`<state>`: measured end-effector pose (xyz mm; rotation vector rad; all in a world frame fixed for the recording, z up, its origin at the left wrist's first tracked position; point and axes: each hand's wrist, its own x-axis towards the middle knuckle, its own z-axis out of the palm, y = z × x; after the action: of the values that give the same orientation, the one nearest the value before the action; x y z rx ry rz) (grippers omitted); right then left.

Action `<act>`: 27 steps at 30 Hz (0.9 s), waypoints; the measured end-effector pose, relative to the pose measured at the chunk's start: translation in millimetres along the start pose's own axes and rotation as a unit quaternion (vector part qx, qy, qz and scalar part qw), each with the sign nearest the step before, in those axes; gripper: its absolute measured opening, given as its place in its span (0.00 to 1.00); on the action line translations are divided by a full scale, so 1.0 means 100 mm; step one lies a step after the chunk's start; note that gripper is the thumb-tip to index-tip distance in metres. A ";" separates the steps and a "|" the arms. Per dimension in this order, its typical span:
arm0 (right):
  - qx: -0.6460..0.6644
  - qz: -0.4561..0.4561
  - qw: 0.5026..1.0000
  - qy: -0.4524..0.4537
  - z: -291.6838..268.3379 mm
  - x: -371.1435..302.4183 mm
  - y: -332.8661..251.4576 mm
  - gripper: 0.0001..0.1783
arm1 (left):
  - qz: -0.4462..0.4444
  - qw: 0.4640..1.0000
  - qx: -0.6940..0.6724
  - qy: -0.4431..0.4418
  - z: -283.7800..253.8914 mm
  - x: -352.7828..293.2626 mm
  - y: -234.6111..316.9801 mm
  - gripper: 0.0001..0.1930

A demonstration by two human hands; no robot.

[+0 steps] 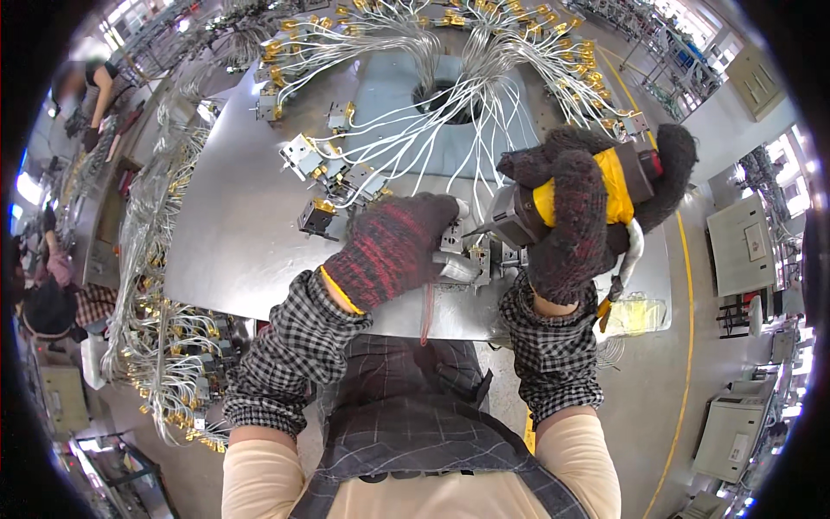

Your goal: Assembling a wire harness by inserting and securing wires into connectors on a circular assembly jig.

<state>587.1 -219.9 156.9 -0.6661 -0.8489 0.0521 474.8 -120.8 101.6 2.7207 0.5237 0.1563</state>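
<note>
My left hand (389, 246), in a dark red knit glove with pale wrapped fingertips, closes its thumb and forefinger around a small metal switch-like block (451, 237) near the table's front edge. Held in my right hand (566, 229), in a dark glove with one pale-covered finger, is a power screwdriver (616, 183) banded with yellow tape. Its thin bit points left, at the block; whether it touches cannot be made out. More small blocks (481, 259) sit just right of my left thumb. White wires (432, 143) run from the table's central hole toward wired metal blocks (354, 180) at the left.
The metal table (225, 233) carries a pale blue sheet (380, 91) around a dark hole (450, 99). Bundled wires with brass-coloured ends (588, 86) fan across its far side. Wire harnesses (164, 363) hang at the left. A co-worker (99, 86) stands far left. Cabinets (742, 242) line the right.
</note>
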 end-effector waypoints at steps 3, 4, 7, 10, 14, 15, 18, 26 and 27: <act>-0.023 -0.059 0.992 -0.113 -0.23 0.08 0.11 0.40 | 0.037 0.998 -0.042 0.036 -0.01 0.00 0.04 0.29; -0.034 -0.086 0.981 -0.170 -0.29 0.10 0.14 0.40 | 0.030 0.997 -0.062 0.021 -0.04 0.02 0.07 0.28; -0.112 0.007 0.976 -0.188 -0.32 0.05 0.05 0.32 | 0.024 0.995 -0.092 0.022 -0.03 -0.02 0.07 0.26; -0.219 0.150 0.943 -0.201 -0.27 -0.08 -0.04 0.22 | 0.100 0.988 -0.010 0.119 0.06 -0.24 -0.16 0.26; -0.037 0.298 0.954 0.012 -0.27 -0.27 0.17 0.29 | -0.110 0.913 0.256 0.298 -0.16 -0.60 -0.07 0.29; 0.034 0.339 0.940 0.035 -0.25 -0.23 0.14 0.31 | -0.106 0.912 0.256 0.303 -0.17 -0.64 -0.17 0.29; 0.027 0.311 0.950 -0.011 -0.25 -0.22 0.14 0.32 | -0.298 0.947 0.001 0.116 -0.22 -0.74 -0.44 0.33; -0.048 0.242 0.962 -0.113 -0.23 -0.22 0.18 0.35 | 0.032 0.809 -0.567 0.152 -0.02 -0.66 -0.35 0.41; -0.050 0.229 0.966 -0.109 -0.23 -0.22 0.15 0.36 | 0.026 0.830 -0.545 0.117 0.01 -0.64 -0.37 0.41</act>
<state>591.8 -226.1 122.8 -0.9558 -0.8967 0.5108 403.3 -113.6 84.2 1.5857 0.2730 0.5994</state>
